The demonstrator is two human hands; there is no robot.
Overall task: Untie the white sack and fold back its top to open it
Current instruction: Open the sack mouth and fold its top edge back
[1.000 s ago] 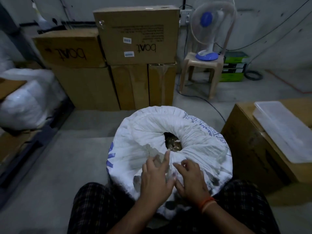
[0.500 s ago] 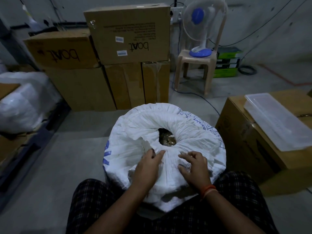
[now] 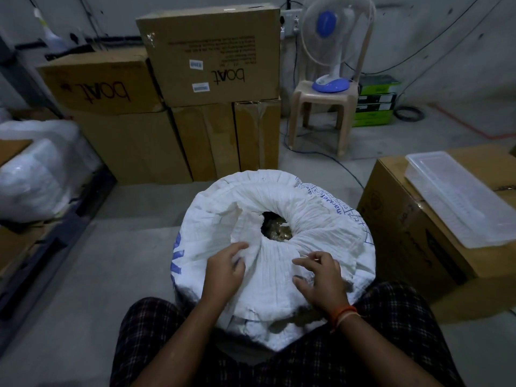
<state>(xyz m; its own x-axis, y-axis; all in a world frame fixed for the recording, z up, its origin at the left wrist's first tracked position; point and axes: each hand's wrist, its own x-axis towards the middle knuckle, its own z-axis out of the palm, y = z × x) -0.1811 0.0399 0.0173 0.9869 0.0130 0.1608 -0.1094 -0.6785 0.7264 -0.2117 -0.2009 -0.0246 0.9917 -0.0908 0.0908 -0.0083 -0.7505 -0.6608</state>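
At lower centre of the frame, the left hand grips a fold of the white sack while the right hand rests on it with fingers loosely curled; an uneven pull could probably tip the sack and spill its contents.

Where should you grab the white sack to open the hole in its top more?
Probably best at the bunched cloth rim around the hole in the white sack, on the near side. The cloth gathers into loose folds there, easy to pinch and roll outward. The left hand already grips a fold beside it; the right hand rests on the cloth nearby.
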